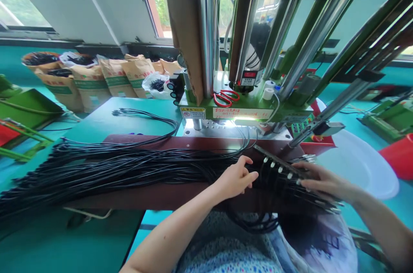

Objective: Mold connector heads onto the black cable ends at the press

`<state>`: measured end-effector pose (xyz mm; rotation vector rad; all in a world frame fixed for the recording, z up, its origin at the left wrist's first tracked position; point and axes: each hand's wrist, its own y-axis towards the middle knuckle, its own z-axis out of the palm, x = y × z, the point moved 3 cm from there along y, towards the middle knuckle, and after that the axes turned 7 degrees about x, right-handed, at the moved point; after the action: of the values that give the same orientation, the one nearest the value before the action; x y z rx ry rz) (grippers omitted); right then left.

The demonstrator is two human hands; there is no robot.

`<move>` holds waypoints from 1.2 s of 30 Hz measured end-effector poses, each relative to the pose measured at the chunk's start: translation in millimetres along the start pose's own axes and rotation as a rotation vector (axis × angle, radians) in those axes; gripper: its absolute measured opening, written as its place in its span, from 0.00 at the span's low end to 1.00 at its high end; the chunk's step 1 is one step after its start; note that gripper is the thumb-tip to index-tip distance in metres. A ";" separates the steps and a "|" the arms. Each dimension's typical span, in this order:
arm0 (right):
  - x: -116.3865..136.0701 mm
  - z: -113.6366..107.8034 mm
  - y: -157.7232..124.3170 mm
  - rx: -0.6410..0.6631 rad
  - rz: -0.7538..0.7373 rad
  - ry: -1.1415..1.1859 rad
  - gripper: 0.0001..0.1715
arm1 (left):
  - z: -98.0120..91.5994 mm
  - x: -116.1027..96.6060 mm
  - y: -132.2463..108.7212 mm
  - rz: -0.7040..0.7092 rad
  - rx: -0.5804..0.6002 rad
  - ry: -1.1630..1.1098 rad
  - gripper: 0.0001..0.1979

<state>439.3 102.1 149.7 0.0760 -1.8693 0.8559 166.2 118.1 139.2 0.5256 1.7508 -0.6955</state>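
Long black cables (145, 167) lie in a thick bundle along a dark red-brown tray (129, 197). My left hand (235, 179) is over the bundle's right part, fingers apart and slightly curled, holding nothing. To its right, a narrow metal bar (277, 159) with several small white connectors (280, 169) slants above the cables. My right hand (318, 180) is at the bar's right end, its thumb and fingers closed around a connector or the bar's end. Just behind the tray stands a green press machine (241, 111) with a lit metal plate (222, 130).
Red-handled scissors (226, 97) rest on the machine. Paper sacks (90, 83) stand at the back left. At right are a large white basin (364, 163) and a red bucket (398, 156). A lined container (332, 243) is below my right hand.
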 end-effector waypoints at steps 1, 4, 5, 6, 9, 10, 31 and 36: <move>6.3 -11.9 2.8 0.007 0.012 -0.018 0.30 | -4.0 -0.5 -2.8 0.023 -0.006 -0.036 0.17; 28.6 -35.8 19.3 0.064 0.054 -0.096 0.26 | -15.5 3.0 -9.1 0.063 -0.036 -0.113 0.14; 36.4 -39.1 27.4 0.107 0.068 -0.135 0.26 | -18.9 5.3 -10.7 0.067 -0.044 -0.128 0.13; 44.0 -40.4 36.5 0.163 0.078 -0.176 0.25 | -22.2 7.6 -12.1 0.068 -0.053 -0.138 0.12; 63.8 -37.5 67.5 0.304 0.026 -0.331 0.22 | -31.9 13.3 -16.7 0.067 -0.080 -0.145 0.11; 68.9 -35.6 77.8 0.319 -0.030 -0.397 0.20 | -35.2 14.1 -18.4 0.067 -0.090 -0.140 0.10; 32.1 -11.4 118.3 -0.511 -0.363 -0.651 0.17 | -109.6 24.3 54.1 -0.177 -0.341 0.661 0.09; 22.4 -12.2 125.6 -0.578 -0.383 -0.720 0.16 | -107.8 41.7 59.7 -0.211 -0.301 0.738 0.10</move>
<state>386.0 209.9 105.2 0.4084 -2.5867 -0.0231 118.8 235.6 109.7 0.4153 2.5802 -0.3790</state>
